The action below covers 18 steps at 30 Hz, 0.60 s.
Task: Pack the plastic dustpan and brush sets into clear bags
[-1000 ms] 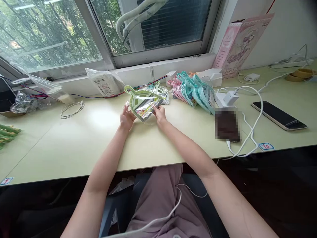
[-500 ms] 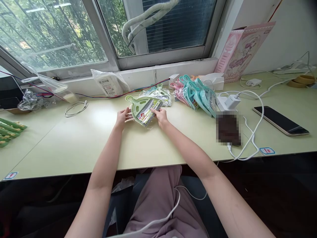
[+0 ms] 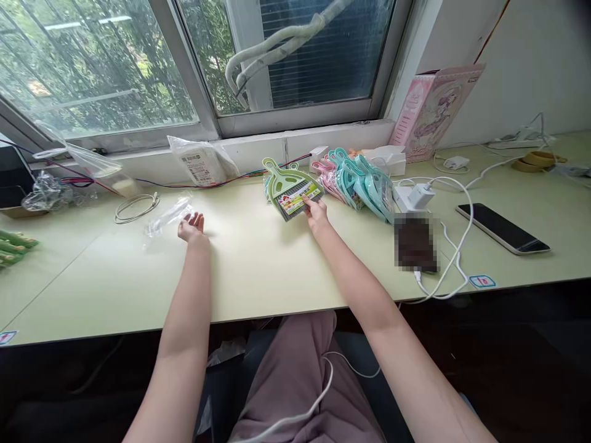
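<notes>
My right hand (image 3: pixel 316 213) grips the lower right edge of a light green mini dustpan and brush set (image 3: pixel 292 187), which is tilted above the table and has a printed label across its grey bristles. Away to the left, my left hand (image 3: pixel 191 227) is open, palm upward with loosely bent fingers. Beside it, a clear plastic bag (image 3: pixel 168 216) lies crumpled. Behind the held set, part of another set shows, mostly hidden. To the right is a pile of wrapped dustpan sets, pink (image 3: pixel 327 175) and turquoise (image 3: pixel 364 181).
A coiled white cable (image 3: pixel 136 208) and a white plastic packet (image 3: pixel 201 163) sit toward the window. On the right are a power strip with a charger (image 3: pixel 421 195), white cables, a phone (image 3: pixel 502 227), tape rolls (image 3: pixel 538 161) and a pink box (image 3: pixel 434 114). Green items (image 3: pixel 16 248) lie far left.
The green set has come out of its clear wrapper. My left hand has let go of it and moved left, where the bag now lies. My right hand has moved slightly right with the set.
</notes>
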Each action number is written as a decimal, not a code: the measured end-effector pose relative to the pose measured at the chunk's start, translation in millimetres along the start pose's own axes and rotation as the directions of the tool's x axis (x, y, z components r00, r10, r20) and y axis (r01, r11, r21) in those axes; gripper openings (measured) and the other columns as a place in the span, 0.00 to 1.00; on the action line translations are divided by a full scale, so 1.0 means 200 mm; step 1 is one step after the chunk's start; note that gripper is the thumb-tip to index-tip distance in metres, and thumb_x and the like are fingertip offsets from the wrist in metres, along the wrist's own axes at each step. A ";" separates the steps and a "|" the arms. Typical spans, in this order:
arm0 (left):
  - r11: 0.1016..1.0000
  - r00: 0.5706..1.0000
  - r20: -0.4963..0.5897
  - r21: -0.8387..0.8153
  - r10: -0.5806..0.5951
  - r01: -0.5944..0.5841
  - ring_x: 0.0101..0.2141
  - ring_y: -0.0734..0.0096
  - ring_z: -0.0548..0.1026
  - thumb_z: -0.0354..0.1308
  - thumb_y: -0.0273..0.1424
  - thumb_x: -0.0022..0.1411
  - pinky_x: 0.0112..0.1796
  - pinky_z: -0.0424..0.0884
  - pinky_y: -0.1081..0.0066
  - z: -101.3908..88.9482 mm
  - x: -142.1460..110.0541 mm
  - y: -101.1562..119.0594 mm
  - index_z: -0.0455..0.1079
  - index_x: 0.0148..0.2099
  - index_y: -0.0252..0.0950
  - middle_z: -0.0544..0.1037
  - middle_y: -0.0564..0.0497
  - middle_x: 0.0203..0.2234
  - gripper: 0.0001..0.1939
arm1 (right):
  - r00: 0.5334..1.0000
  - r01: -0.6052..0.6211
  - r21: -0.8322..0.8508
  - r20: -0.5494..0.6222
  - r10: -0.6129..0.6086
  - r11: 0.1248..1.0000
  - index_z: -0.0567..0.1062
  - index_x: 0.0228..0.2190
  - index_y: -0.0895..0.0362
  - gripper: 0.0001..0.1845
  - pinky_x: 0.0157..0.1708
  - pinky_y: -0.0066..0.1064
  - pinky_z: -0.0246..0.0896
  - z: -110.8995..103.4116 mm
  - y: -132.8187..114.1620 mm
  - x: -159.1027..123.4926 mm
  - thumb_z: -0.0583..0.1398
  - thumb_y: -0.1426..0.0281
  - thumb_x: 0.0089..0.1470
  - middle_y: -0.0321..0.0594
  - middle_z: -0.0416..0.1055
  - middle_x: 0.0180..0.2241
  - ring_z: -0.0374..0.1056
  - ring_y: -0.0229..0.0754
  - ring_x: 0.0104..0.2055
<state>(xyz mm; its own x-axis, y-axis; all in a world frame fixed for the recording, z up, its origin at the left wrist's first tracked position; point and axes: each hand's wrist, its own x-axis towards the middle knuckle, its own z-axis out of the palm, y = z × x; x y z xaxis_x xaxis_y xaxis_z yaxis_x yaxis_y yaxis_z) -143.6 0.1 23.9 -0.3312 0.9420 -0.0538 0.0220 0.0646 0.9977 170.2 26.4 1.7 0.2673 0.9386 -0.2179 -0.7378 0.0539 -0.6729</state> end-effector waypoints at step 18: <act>0.995 0.749 0.663 -0.073 -0.006 0.073 0.47 0.56 0.78 0.52 0.52 0.64 0.50 0.73 0.60 0.43 -0.20 -0.03 0.74 0.51 0.35 0.81 0.39 0.44 0.27 | 0.968 -0.085 -0.222 0.212 0.134 0.971 0.73 0.30 0.58 0.14 0.48 0.34 0.74 0.03 0.09 -0.03 0.67 0.84 0.44 0.34 0.78 0.29 0.77 0.38 0.36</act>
<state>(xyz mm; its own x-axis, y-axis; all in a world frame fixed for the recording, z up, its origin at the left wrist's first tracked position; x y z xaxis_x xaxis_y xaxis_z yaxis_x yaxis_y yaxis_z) -49.7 -10.5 15.7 0.3772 0.9231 -0.0745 -0.0711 0.1090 0.9915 151.6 23.3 -4.7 0.0292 0.9881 -0.1512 -0.6021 -0.1034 -0.7917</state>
